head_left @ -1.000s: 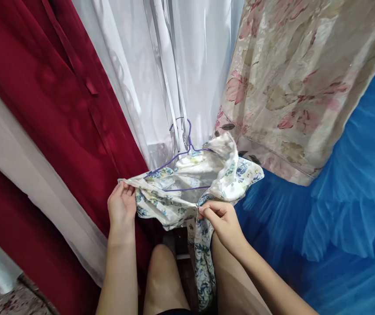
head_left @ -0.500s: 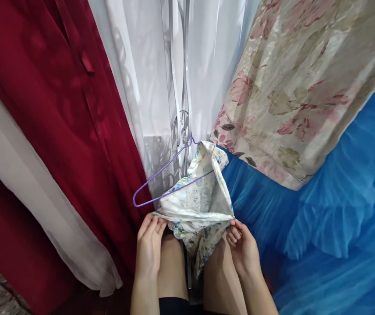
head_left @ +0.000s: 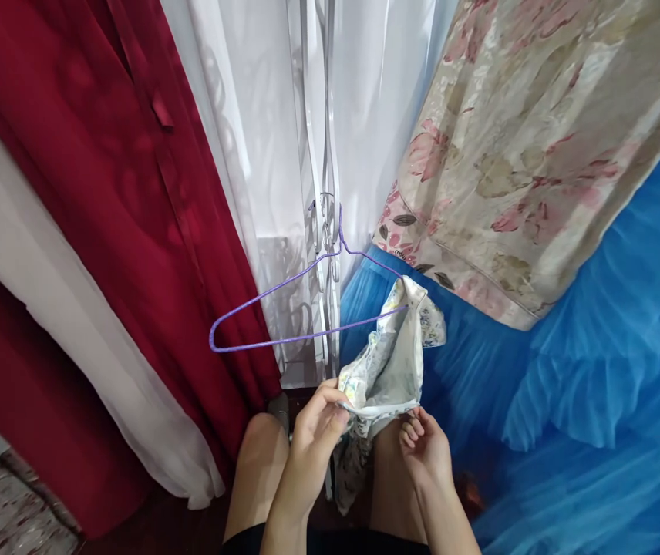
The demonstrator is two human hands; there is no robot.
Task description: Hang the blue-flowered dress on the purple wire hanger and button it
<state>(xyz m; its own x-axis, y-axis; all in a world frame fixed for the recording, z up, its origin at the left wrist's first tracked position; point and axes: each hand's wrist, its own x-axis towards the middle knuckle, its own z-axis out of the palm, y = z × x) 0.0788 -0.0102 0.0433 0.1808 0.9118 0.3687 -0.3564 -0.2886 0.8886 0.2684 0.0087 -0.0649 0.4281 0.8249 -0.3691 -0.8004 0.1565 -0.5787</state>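
A white floral garment (head_left: 393, 362) with blue and yellow flowers hangs by one side from the right arm of a purple hanger (head_left: 266, 341). The hanger's left arm is bare, and its hook sits near white straps in the middle of the view. My left hand (head_left: 317, 420) pinches the garment's edge at its left side. On the right, my right hand (head_left: 422, 438) grips the same edge between thumb and fingers, so the edge stretches between my hands and the opening gapes. The garment's lower part dangles between my knees.
Red fabric (head_left: 150, 231) and a pale drape (head_left: 75, 308) hang on the left. White cloth (head_left: 266, 116) with long white straps (head_left: 310, 92) hangs behind the hanger. A beige floral garment (head_left: 509, 169) and blue ruffled tulle (head_left: 584, 385) fill the right side.
My left hand has moved right, closer to my right hand, bunching the garment's edge. The garment has shifted right and down, baring more of the hanger, which now swings more level.
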